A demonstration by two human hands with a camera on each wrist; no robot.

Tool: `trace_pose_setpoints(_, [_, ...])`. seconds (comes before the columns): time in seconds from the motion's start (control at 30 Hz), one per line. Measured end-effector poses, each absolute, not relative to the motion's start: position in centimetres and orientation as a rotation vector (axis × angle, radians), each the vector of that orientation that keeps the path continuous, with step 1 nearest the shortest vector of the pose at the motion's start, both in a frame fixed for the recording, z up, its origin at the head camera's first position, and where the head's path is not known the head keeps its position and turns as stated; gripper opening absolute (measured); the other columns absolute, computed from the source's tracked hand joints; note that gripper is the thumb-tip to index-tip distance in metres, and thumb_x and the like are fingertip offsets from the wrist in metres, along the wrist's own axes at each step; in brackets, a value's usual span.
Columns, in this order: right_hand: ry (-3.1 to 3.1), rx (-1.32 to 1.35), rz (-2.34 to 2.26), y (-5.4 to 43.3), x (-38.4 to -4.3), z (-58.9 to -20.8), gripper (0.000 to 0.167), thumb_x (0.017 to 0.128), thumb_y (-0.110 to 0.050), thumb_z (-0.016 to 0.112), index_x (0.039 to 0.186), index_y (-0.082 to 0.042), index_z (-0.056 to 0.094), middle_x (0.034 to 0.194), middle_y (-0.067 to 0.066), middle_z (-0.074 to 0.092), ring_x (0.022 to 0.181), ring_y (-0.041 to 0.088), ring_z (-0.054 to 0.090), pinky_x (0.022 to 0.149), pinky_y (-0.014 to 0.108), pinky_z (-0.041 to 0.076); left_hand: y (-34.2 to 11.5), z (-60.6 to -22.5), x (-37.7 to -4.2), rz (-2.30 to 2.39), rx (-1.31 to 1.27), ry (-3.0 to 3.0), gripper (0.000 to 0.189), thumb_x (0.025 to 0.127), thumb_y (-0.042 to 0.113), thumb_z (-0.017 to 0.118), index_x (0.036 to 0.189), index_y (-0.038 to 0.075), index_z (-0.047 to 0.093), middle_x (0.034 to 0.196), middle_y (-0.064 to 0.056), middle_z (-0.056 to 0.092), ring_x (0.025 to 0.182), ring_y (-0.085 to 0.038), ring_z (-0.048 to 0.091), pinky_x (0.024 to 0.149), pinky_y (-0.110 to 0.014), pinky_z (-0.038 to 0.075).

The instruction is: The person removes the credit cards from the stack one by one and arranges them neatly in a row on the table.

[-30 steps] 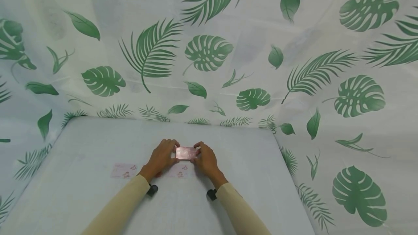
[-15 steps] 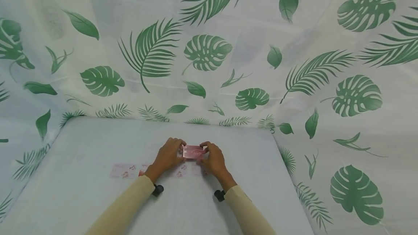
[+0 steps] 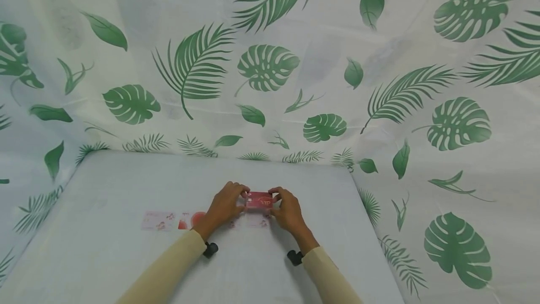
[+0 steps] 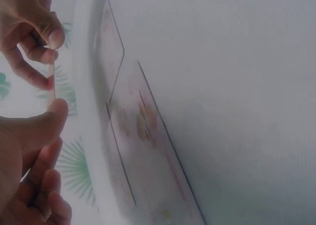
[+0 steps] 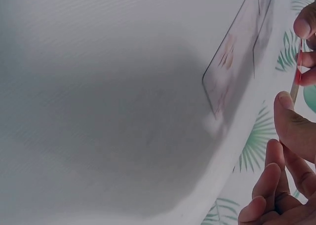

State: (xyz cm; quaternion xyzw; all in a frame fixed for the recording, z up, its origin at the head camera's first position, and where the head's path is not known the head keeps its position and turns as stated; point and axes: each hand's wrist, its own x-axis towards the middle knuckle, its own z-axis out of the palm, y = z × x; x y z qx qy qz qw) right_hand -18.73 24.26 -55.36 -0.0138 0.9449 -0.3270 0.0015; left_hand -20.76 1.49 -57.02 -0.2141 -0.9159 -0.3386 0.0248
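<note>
A red card with "VIP" lettering [image 3: 259,200] is held up off the table between both hands, its printed face visible in the head view. My left hand [image 3: 223,209] pinches its left end between thumb and fingers. At the opposite end, my right hand [image 3: 289,211] grips it the same way. Both wrist views catch the card nearly edge-on, as a thin strip [image 4: 51,74] between the fingertips. Below it on the table lie a pale pink card [image 3: 257,221] and another card [image 3: 233,224], which my left hand partly covers.
Farther left on the white table [image 3: 118,257] lie another pale pink card [image 3: 158,220] and a red-and-white card [image 3: 191,219], partly behind the left wrist. A leaf-printed sheet [image 3: 270,107] hangs around the back and sides of the table.
Both hands have shifted right together with the card. Its face has gone from pale glare to clear red with lettering. More of the red-and-white card and the right-hand pale card shows.
</note>
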Motion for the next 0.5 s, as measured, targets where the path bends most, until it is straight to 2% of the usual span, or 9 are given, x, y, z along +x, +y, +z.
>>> trace_pose_setpoints(0.5, [2.964, 0.034, -1.037, 27.2, -17.2, -55.5, 0.056, 0.082, -0.009, 0.092, 0.131, -0.02, 0.068, 0.104, 0.002, 0.068, 0.088, 0.018, 0.054, 0.073, 0.031, 0.044, 4.2, -57.6, -20.0, -1.081, -0.674, -2.788, 0.053, 0.078, 0.022, 0.096, 0.125, 0.014, 0.071, 0.101, 0.003, 0.071, 0.096, -0.013, 0.054, 0.082, -0.033, 0.054])
